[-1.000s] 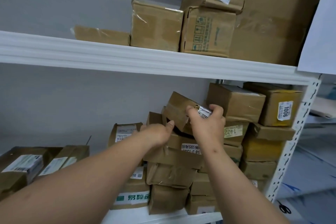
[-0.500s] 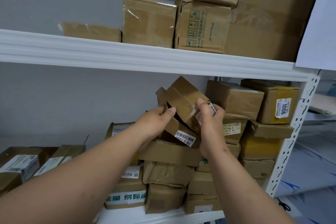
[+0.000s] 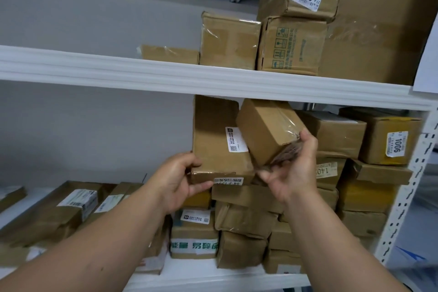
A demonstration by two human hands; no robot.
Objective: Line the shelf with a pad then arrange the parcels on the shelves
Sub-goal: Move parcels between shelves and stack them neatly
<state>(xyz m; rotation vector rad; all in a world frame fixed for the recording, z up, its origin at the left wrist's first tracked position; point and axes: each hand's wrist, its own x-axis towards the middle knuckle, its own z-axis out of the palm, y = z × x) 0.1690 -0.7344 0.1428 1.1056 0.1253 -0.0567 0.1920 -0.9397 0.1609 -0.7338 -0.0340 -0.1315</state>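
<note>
My left hand (image 3: 176,179) grips the lower left corner of a flat brown parcel (image 3: 213,135) that stands upright with a white label on its face. My right hand (image 3: 292,168) holds a smaller taped brown box (image 3: 265,128) from below, tilted, just under the white upper shelf (image 3: 166,76). Both parcels hang above a pile of brown parcels (image 3: 244,220) on the lower shelf (image 3: 196,276). No pad shows.
The upper shelf carries several boxes: a flat one (image 3: 169,54), a medium one (image 3: 228,41), a printed one (image 3: 291,46) and a big one (image 3: 379,31). Stacked boxes (image 3: 384,140) fill the right side by the perforated post (image 3: 407,187). Flat parcels (image 3: 71,206) lie at lower left.
Both hands have lifted their parcels off the pile, up toward the underside of the upper shelf. The flat parcel has turned upright. The small box has tilted further.
</note>
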